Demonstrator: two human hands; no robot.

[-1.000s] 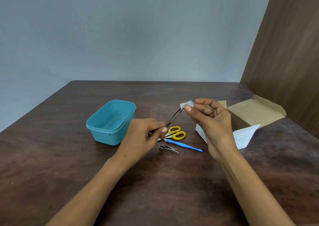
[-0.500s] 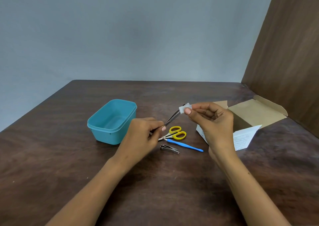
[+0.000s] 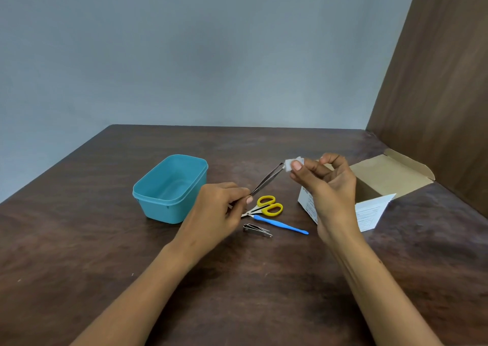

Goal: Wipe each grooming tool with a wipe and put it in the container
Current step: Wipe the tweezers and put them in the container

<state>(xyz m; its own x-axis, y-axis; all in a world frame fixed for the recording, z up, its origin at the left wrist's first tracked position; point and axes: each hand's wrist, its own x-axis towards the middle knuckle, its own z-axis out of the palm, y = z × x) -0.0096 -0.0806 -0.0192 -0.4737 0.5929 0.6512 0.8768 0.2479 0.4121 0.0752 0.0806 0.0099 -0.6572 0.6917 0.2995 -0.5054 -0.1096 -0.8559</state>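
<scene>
Above table (image 3: 105, 240), left hand (image 3: 219, 213) pinching tweezers (image 3: 268, 179) at base, right hand (image 3: 327, 187) pinching wipe (image 3: 290, 164) on tip. Likely light, stiff, slippery; best gripped low.

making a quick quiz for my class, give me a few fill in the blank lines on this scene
1. The left hand holds the ____ by one end.
2. The right hand pinches a white wipe at the tool's ____.
3. The scissors have ____ handles.
4. The teal container holds ____ tools so far.

Missing words: tweezers; tip; yellow; no
</scene>
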